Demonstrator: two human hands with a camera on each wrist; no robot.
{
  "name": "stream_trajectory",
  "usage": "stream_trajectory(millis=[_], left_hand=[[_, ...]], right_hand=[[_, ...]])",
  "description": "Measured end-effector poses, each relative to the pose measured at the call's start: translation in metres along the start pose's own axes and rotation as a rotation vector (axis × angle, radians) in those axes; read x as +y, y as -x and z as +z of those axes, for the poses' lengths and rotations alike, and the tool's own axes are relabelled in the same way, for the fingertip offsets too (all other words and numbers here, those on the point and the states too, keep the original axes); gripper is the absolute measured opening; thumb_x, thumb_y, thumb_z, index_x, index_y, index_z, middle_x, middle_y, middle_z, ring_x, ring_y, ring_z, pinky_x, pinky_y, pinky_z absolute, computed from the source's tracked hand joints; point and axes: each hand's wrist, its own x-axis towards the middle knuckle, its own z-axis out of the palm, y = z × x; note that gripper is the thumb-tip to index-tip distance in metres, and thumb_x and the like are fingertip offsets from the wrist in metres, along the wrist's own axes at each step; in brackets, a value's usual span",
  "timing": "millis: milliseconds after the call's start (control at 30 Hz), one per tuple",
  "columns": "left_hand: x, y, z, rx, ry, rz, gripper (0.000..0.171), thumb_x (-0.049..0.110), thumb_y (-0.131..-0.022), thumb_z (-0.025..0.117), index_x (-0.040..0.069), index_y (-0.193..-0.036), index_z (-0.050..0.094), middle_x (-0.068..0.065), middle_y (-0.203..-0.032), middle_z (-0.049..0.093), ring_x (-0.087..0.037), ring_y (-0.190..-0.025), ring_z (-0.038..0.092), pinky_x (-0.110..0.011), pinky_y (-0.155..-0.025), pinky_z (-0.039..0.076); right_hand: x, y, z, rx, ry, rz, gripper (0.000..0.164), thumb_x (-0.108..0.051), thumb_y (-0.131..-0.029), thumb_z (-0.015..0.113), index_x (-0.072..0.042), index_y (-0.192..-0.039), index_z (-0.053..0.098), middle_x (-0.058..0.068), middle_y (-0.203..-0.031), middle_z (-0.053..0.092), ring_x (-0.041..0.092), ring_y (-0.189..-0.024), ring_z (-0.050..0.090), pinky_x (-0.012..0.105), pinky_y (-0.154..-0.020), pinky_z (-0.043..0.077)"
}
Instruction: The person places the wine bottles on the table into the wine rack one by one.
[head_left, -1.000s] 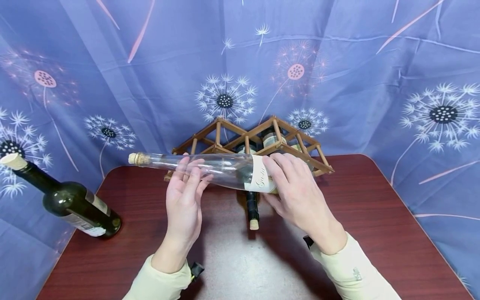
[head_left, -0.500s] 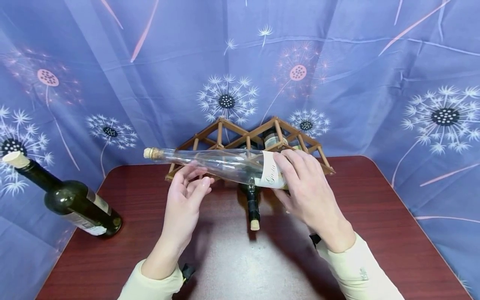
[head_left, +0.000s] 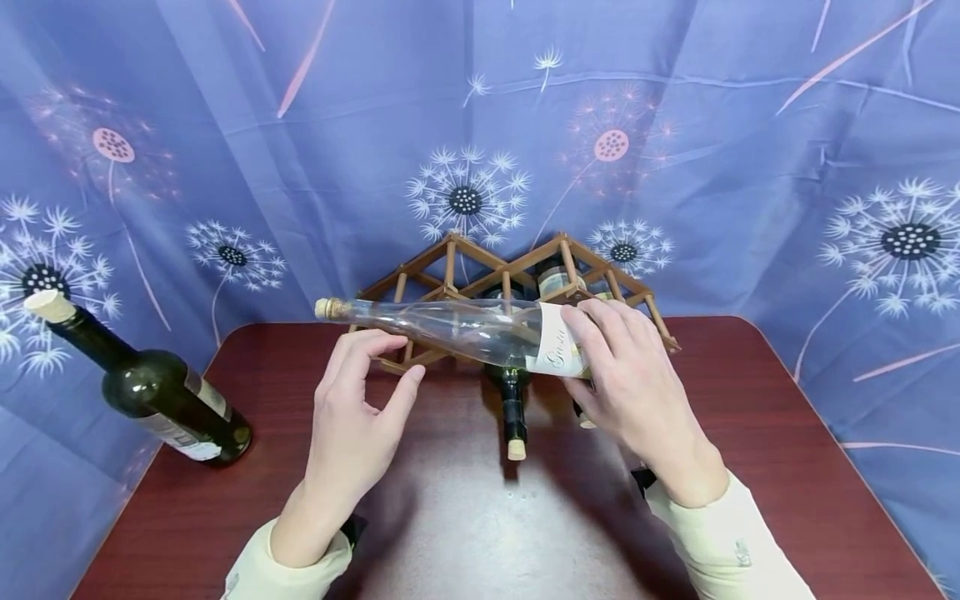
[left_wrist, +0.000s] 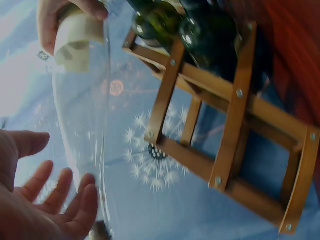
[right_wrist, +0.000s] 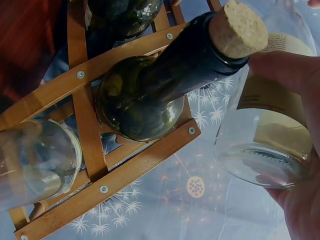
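A clear glass bottle (head_left: 465, 329) with a cork and a white label lies nearly level above the table, its neck toward the left. Around its labelled lower end, my right hand (head_left: 637, 387) grips it; the right wrist view shows the thumb on the bottle's label (right_wrist: 272, 97). My left hand (head_left: 356, 417) is just below the neck, thumb and fingers spread apart, holding nothing. In the left wrist view the left fingers (left_wrist: 65, 200) overlap the bottle's neck; whether they touch it I cannot tell. Behind the bottle stands a wooden wine rack (head_left: 450, 250), partly hidden.
Several bottles lie in the rack, including a dark corked bottle (head_left: 514, 412) pointing toward me and a clear one (right_wrist: 40, 162). A dark green corked bottle (head_left: 176, 400) stands at the left of the reddish-brown table (head_left: 757, 417). A blue patterned cloth (head_left: 337, 167) hangs behind.
My left hand has let the neck go, moving down and left with its fingers spreading. The clear bottle has shifted slightly right in my right hand. The head view has also turned a little left.
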Motion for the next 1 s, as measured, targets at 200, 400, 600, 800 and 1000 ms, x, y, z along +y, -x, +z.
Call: stream_trajectory(millis=[200, 400, 600, 800, 1000], left_hand=[[-0.007, -0.001, 0.0, -0.004, -0.165, 0.222, 0.04, 0.014, -0.081, 0.078, 0.003, -0.117, 0.066, -0.015, -0.118, 0.06, -0.035, -0.113, 0.051, -0.046, -0.095, 0.038], [-0.016, -0.001, 0.001, -0.086, -0.232, 0.303, 0.053, 0.019, -0.079, 0.081, 0.004, -0.127, 0.063, -0.018, -0.126, 0.056, -0.04, -0.125, 0.046, -0.052, -0.104, 0.033], [-0.022, -0.004, 0.001, -0.133, -0.257, 0.367, 0.058, 0.019, -0.08, 0.081, 0.003, -0.131, 0.06, -0.021, -0.13, 0.055, -0.042, -0.128, 0.045, -0.052, -0.109, 0.03], [-0.025, -0.007, 0.001, -0.171, -0.267, 0.41, 0.058, 0.02, -0.082, 0.079, 0.003, -0.133, 0.059, -0.021, -0.132, 0.053, -0.042, -0.127, 0.045, -0.052, -0.109, 0.03], [-0.027, -0.007, 0.002, -0.214, -0.294, 0.422, 0.062, 0.019, -0.081, 0.08, 0.002, -0.136, 0.057, -0.02, -0.133, 0.053, -0.041, -0.123, 0.047, -0.05, -0.11, 0.032]], right_hand=[[-0.002, 0.008, -0.001, -0.036, 0.017, -0.007, 0.074, -0.013, -0.069, 0.083, 0.0, -0.136, 0.053, 0.017, -0.124, 0.056, 0.04, -0.115, 0.05, 0.051, -0.101, 0.037], [0.0, 0.014, -0.002, -0.07, 0.014, -0.006, 0.078, -0.013, -0.067, 0.085, 0.0, -0.136, 0.053, 0.018, -0.126, 0.056, 0.04, -0.116, 0.049, 0.051, -0.103, 0.035], [0.004, 0.012, -0.003, -0.084, 0.008, -0.029, 0.08, -0.012, -0.065, 0.086, 0.001, -0.137, 0.053, 0.018, -0.126, 0.056, 0.041, -0.116, 0.05, 0.051, -0.103, 0.035], [0.006, 0.005, -0.003, -0.099, 0.003, -0.059, 0.083, -0.01, -0.064, 0.086, 0.0, -0.138, 0.052, 0.019, -0.128, 0.056, 0.041, -0.118, 0.049, 0.051, -0.104, 0.034], [0.005, 0.0, -0.003, -0.105, 0.005, -0.079, 0.083, -0.009, -0.063, 0.086, 0.0, -0.138, 0.052, 0.018, -0.128, 0.056, 0.04, -0.117, 0.049, 0.051, -0.103, 0.035]])
